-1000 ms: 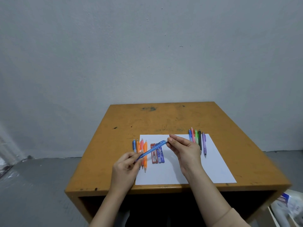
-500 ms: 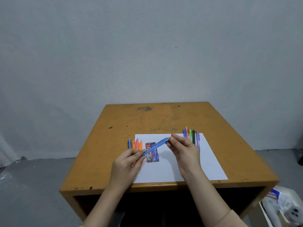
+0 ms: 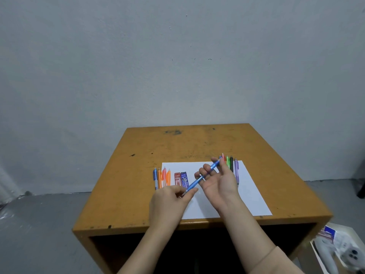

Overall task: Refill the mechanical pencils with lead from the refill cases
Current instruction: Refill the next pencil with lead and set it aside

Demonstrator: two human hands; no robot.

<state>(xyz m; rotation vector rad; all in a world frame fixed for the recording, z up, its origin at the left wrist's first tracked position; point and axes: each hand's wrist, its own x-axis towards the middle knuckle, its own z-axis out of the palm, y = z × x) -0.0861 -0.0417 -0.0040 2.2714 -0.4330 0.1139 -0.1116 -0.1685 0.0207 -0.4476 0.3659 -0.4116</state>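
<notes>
Both ends of blue pencil (image 3: pixel 193 184) held: left hand (image 3: pixel 169 200) pinches near end, right hand (image 3: pixel 219 184) curls round far part. Probably opening step; next, lead from refill cases (image 3: pixel 183 178) just beyond left hand.

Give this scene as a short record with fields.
Held item: blue plastic mechanical pencil, tilted above white paper sheet
Left hand: pinches its lower end
Right hand: palm up, fingers curled round it
Refill cases: flat red case and flat blue case, side by side on the sheet
Other pencils: left pencil row beside the cases; right pencil row beyond right hand
</notes>
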